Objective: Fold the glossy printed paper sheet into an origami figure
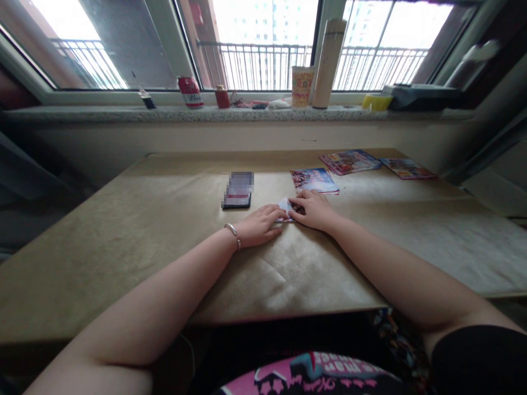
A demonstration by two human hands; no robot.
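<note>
A small folded piece of printed paper [284, 205] lies on the cloth-covered table between my two hands. My left hand [260, 225], with a silver bangle at the wrist, rests with outstretched fingers on the paper's left side, thumb apart. From the right, my right hand [316, 211] has its thumb and fingers bent around the paper's other side, partly covering it. Just beyond my right hand sits a small stack of colourful printed sheets [315, 180]. A phone [237, 190] with a blurred-out screen lies beyond my left hand.
More printed sheets [349, 161] and another pile [407, 168] lie at the table's far right. Along the stone windowsill [123, 113] stand a red can [190, 91], a red jar [222, 97], a paper cup [302, 86], a tall cylinder [328, 63] and yellow tape [376, 102].
</note>
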